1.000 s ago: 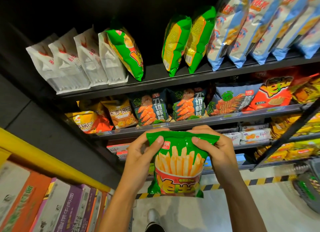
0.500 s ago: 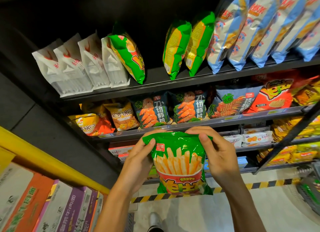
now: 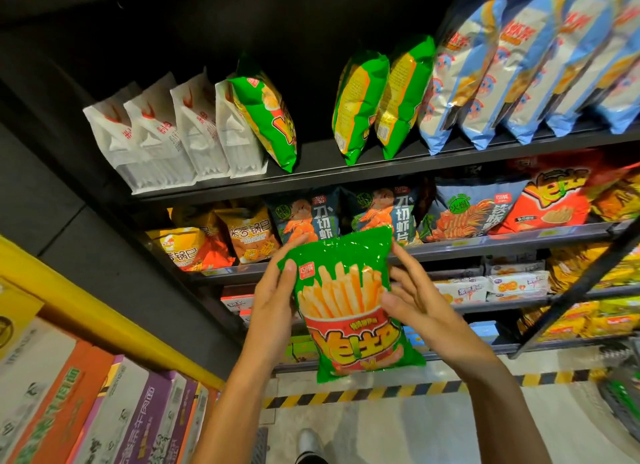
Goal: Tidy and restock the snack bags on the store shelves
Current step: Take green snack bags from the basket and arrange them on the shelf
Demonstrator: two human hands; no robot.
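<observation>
I hold a green fries snack bag (image 3: 349,304) upright in front of the shelves, its printed front facing me. My left hand (image 3: 273,290) grips its left edge, thumb on the front. My right hand (image 3: 412,290) presses against its right edge with the fingers spread. On the top shelf (image 3: 311,176) a matching green bag (image 3: 266,117) leans against white bags (image 3: 173,134). Two more green bags (image 3: 377,96) stand edge-on further right, with a gap between them and the leaning bag.
Blue and white bags (image 3: 519,65) fill the top shelf's right side. The second shelf (image 3: 485,242) holds dark shrimp-chip bags (image 3: 346,214), orange bags (image 3: 221,242) and a red bag (image 3: 554,197). Boxes (image 3: 86,411) under a yellow bar stand at lower left. Hazard tape (image 3: 381,392) marks the floor.
Both hands have raised the green bag and slid from its top seam to its sides. My right hand's fingers have spread. The view has tilted up towards the shelves.
</observation>
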